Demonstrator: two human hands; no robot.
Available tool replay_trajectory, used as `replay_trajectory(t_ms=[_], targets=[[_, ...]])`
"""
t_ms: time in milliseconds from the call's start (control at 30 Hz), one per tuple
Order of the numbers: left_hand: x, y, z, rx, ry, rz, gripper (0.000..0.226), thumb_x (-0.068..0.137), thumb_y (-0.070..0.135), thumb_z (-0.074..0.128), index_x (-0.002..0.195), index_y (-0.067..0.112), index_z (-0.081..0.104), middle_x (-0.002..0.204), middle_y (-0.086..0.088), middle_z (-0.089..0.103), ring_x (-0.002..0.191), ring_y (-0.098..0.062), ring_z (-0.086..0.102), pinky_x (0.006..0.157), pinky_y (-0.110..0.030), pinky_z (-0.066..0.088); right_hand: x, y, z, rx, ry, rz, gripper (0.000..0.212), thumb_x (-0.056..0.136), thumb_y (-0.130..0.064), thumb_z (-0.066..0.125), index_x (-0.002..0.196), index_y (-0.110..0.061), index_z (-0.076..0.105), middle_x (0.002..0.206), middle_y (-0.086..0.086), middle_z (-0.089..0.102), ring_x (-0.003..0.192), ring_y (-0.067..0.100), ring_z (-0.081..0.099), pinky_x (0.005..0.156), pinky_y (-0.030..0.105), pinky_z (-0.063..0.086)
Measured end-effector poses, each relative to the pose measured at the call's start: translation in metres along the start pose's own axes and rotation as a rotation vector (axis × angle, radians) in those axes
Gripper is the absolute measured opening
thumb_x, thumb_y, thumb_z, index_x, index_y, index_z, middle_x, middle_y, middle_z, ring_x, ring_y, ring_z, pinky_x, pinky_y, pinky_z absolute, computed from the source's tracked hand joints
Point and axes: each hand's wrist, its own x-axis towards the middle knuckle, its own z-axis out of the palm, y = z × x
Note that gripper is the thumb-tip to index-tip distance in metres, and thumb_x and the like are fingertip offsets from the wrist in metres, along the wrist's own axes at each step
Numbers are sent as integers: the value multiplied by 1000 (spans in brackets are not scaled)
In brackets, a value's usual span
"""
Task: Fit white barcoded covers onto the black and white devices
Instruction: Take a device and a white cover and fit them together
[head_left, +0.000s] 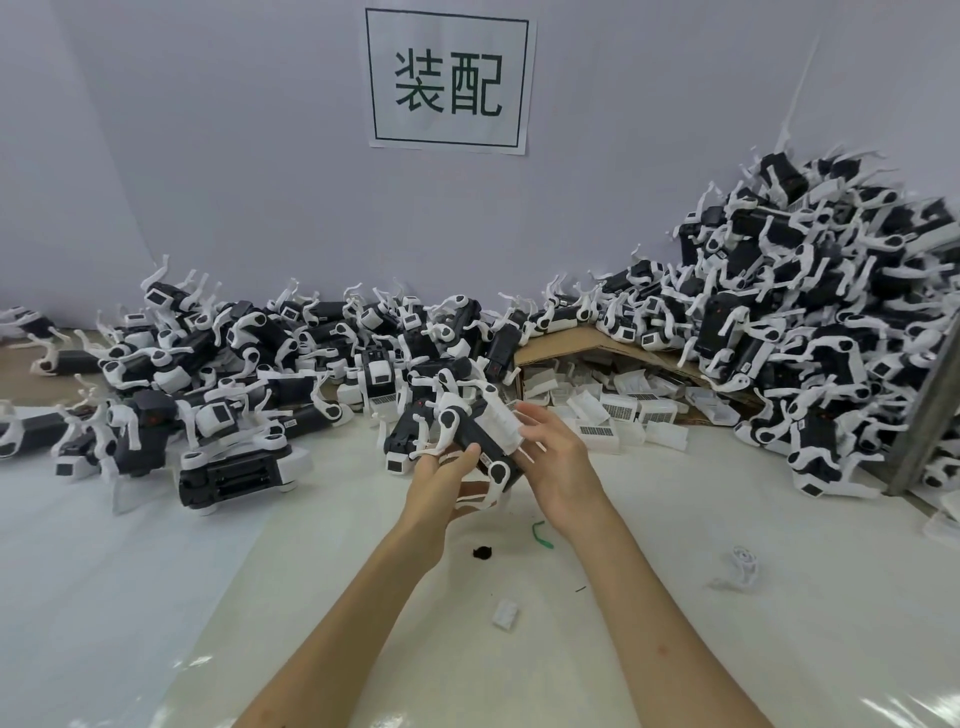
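Our hands: nearest us, both forearms reach in over the table (311, 571). The left hand (441, 486) grips one device (462, 434) from below, fingers curled round its body. The right hand (558, 460) has its fingers nearly straight, the tips resting against a white cover (501, 415) at the device's far end.
Right heap (805, 322): this is the biggest mass in view, banked high against the wall. Many bodies here show bare black backs, so we judge it to be the stock not yet covered.
Left heap (234, 358): it is lower and spread wide. Several units show white barcoded faces, so we take these as finished, though we cannot check each one.
Cardboard box (571, 345): it lies between the heaps, tipped open towards us, with many loose covers (618, 408) spilling out just beyond our right hand.
Progress: we judge ourselves mid-run, with one cover being seated now and a great many devices and covers left.
Held device: it is tilted over the table's middle, black-bodied with white jointed legs sticking out. The ribbed white cover lies on it, but whether it has clicked home we cannot tell.
Strays: a small white part (505, 614), a green scrap (543, 535) and a black scrap (482, 552) lie on the table near us.
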Motion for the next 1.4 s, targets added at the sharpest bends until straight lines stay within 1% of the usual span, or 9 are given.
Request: replay_trajectory(t_ms=[200,433,700,900,1033,1133,1233,1300,1400], targets=[[0,0,-2,14,-6,21,38,94,27,71,125,13,54,117,-4,70,86,-19,69,74,-34,57,-2,0,0,-73,-52,-17,38,78,11,61,111,-7,66,120,14,59,122,36,56,94,35,52],[-2,2,0,15,-4,58,28,91,28,74,112,22,57,106,7,69,63,-3,71,63,-25,54,0,2,-2,-34,19,-112,33,79,16,56,97,-10,69,89,1,69,95,26,64,84,33,53],[-4,5,-2,-4,-4,101,24,92,25,72,112,22,59,104,4,70,60,-2,69,54,-18,54,-5,7,3,-239,-163,-63,31,81,8,62,105,-11,70,96,1,74,83,16,71,67,24,55],[-6,8,-3,38,-18,107,18,94,30,71,109,29,60,107,5,70,62,0,67,57,-20,55,-5,5,1,-225,-115,-51,22,98,-8,56,99,-15,76,95,4,76,83,13,71,68,22,54],[-9,10,-3,77,-43,124,36,97,26,67,131,20,62,110,-4,70,70,-8,65,70,-31,62,-3,4,-1,-288,-64,-57,21,95,-5,60,108,-16,73,108,5,73,91,14,69,71,23,54],[-10,11,-4,77,-83,134,27,101,21,60,127,18,67,112,-11,73,81,-16,70,70,-31,61,-5,2,-2,-266,-133,47,25,96,-17,62,120,-17,68,111,7,70,92,15,69,71,26,54],[-10,11,-4,88,-96,149,21,103,22,57,118,22,72,112,-9,75,90,-22,68,88,-38,58,-7,2,-1,-335,-254,169,41,97,-37,58,129,-12,65,106,10,67,91,21,64,79,33,51],[-10,10,-5,94,-85,170,20,103,23,56,110,29,73,107,1,73,92,-18,64,89,-29,51,-8,4,2,-331,-265,190,45,99,-40,54,131,-9,63,103,13,63,84,22,61,76,34,52],[-12,12,-2,105,-79,210,30,105,17,50,101,37,73,105,10,75,88,1,68,70,-7,47,-11,3,3,-340,-266,136,36,99,-34,56,127,-12,66,105,14,67,83,21,65,74,32,55]])
